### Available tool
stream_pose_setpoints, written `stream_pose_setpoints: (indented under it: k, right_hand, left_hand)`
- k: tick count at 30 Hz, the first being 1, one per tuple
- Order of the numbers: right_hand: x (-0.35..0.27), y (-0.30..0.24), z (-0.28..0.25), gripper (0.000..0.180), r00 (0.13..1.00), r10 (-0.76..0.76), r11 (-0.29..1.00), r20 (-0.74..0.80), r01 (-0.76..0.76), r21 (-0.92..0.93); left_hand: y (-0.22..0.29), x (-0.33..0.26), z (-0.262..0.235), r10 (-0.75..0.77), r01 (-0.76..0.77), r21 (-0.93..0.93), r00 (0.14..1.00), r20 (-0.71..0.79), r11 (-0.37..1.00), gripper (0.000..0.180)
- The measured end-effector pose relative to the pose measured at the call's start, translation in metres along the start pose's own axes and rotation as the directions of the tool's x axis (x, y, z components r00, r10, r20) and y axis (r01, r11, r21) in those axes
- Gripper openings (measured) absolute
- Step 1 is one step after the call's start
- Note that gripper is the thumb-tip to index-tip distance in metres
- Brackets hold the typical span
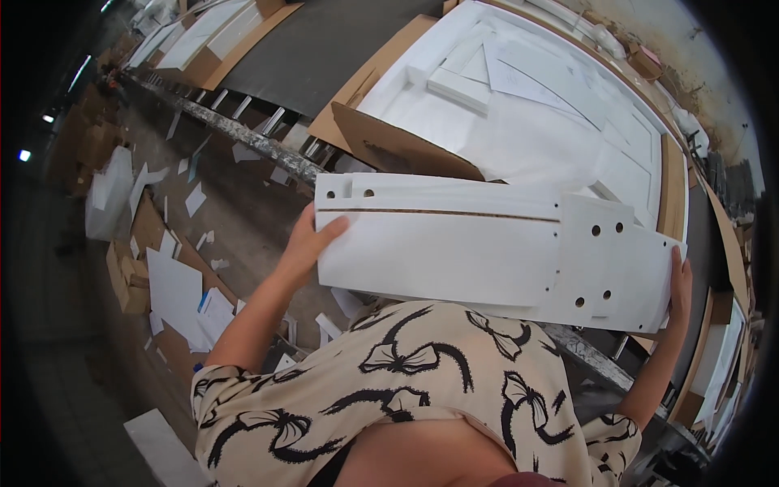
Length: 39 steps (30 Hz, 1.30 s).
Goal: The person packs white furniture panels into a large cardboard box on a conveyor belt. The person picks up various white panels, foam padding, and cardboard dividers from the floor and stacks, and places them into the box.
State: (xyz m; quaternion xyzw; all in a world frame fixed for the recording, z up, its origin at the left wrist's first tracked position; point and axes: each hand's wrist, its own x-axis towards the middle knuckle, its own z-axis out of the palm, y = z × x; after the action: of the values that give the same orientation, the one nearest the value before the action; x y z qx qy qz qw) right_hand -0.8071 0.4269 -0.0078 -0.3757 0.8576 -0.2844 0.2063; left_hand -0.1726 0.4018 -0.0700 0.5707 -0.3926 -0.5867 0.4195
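Across the front of my body I hold a stack of white furniture panels (438, 252). Round drilled holes and a long groove show on their upper faces. My left hand (312, 243) grips the left end, thumb on top and fingers hidden underneath. At the other end my right hand (680, 284) is closed around the edge. Just beyond the panels lies an open cardboard box (406, 142) with a brown flap raised toward me. Inside it are white foam lining (527, 150), flat white panels and a paper sheet (519, 81).
The box rests on a dark conveyor (316, 49) with metal rollers (272, 122) along its edge. Farther left on it stands another open box (215, 40). Paper and foam scraps (174, 292) litter the floor at left. More cartons (718, 365) stand at right.
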Motion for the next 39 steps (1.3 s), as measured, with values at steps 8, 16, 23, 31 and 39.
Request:
stream_pose_setpoints:
  k: [8, 16, 23, 31, 39]
  right_hand:
    - [-0.038, -0.101, -0.048, 0.070, 0.998, -0.052, 0.989, 0.030, 0.056, -0.137]
    - [-0.067, -0.092, -0.050, 0.043, 0.995, -0.083, 0.980, 0.055, 0.091, -0.176]
    - [-0.057, -0.069, -0.032, 0.044, 0.999, -0.029, 0.995, 0.030, 0.032, -0.097]
    - [-0.008, -0.082, -0.018, 0.057, 0.996, 0.072, 0.997, -0.048, -0.071, 0.018]
    - [0.050, -0.016, 0.039, 0.054, 0.996, 0.072, 0.991, 0.046, -0.077, 0.113]
  left_hand:
    - [-0.052, 0.006, 0.004, -0.248, 0.288, -0.220, 0.950, 0.192, 0.932, 0.058]
    - [-0.034, 0.024, -0.011, -0.275, 0.315, -0.153, 0.932, 0.236, 0.937, 0.054]
    - [0.098, 0.046, -0.030, -0.135, 0.119, 0.092, 0.970, 0.202, 0.989, 0.059]
    - [0.198, 0.189, 0.021, -0.070, -0.099, 0.343, 0.892, 0.447, 0.934, 0.055]
    - [0.130, 0.276, 0.052, -0.245, 0.084, 0.389, 0.890, 0.386, 0.917, 0.074]
